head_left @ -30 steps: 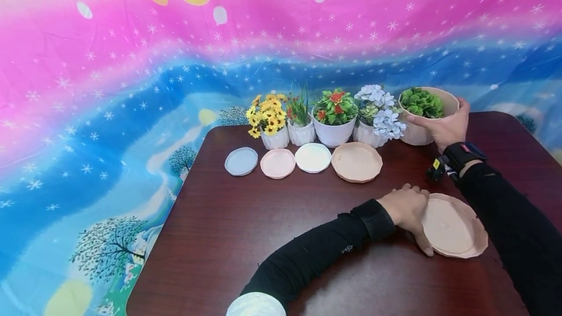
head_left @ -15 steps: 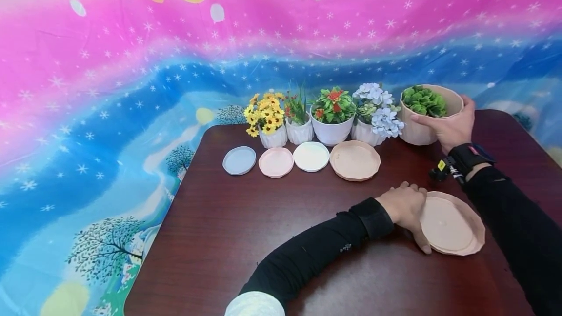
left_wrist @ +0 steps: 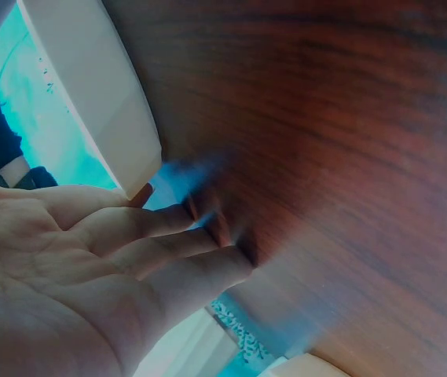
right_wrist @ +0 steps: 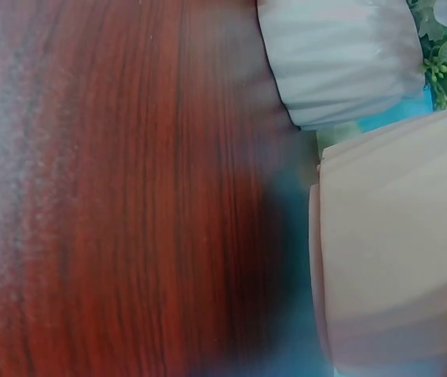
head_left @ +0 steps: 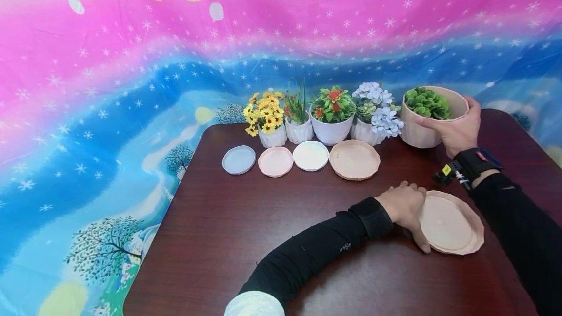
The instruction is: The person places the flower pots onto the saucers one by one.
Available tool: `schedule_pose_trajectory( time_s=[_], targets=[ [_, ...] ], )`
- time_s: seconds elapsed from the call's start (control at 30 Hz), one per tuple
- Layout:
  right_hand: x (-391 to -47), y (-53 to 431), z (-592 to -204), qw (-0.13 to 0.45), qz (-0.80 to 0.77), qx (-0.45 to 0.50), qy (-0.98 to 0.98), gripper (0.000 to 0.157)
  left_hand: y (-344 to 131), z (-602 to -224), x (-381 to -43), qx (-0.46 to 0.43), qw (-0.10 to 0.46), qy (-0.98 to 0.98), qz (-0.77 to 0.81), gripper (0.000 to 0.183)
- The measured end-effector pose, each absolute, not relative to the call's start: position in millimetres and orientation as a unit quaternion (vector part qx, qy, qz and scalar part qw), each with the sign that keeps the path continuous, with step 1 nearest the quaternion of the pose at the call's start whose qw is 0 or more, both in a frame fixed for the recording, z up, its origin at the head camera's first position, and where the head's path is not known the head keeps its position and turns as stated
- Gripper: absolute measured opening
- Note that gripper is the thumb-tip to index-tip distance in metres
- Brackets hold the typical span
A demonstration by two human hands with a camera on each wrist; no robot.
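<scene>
My right hand (head_left: 456, 128) grips the rim of a large beige pot (head_left: 419, 133), thumb on the near side. Leafy green foliage (head_left: 426, 103) sits low inside the pot, toward its left. The right wrist view shows the pot's pale wall (right_wrist: 404, 236) close up beside the dark tabletop. Nearer the body, my left hand (head_left: 404, 211) rests at the left rim of a round beige saucer (head_left: 448, 223). In the left wrist view its fingers (left_wrist: 176, 271) are nearly straight, with the saucer's edge (left_wrist: 97, 94) beside the index finger.
Left of the beige pot stand pots of blue flowers (head_left: 386, 121), red flowers with leaves (head_left: 331, 128), grassy stems (head_left: 300, 130) and yellow flowers (head_left: 272, 135). Before them lie saucers: grey-blue (head_left: 239, 160), pink (head_left: 275, 162), white (head_left: 311, 155) and beige (head_left: 354, 160). A printed cloth (head_left: 246, 28) hangs behind.
The beige pot has shifted a little right, away from the blue flowers, with my right hand still on its rim. My left hand has stayed at the saucer.
</scene>
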State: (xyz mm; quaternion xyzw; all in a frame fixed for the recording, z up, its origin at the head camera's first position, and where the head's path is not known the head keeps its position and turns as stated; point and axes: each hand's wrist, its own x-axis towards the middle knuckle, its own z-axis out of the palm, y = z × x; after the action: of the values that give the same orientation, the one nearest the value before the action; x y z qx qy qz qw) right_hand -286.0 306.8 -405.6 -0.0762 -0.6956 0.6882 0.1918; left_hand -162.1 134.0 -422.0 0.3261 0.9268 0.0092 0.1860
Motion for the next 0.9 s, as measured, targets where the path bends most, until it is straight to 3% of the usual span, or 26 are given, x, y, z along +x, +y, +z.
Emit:
schedule_pose_trajectory(
  time_s=[0.9],
  targets=[
    [-265, 310, -407, 0.225, 0.725, -0.055, -0.649, 0.109, 135, -424, -162, 0.324, 0.179, 0.929, 0.015, 0.113]
  ],
)
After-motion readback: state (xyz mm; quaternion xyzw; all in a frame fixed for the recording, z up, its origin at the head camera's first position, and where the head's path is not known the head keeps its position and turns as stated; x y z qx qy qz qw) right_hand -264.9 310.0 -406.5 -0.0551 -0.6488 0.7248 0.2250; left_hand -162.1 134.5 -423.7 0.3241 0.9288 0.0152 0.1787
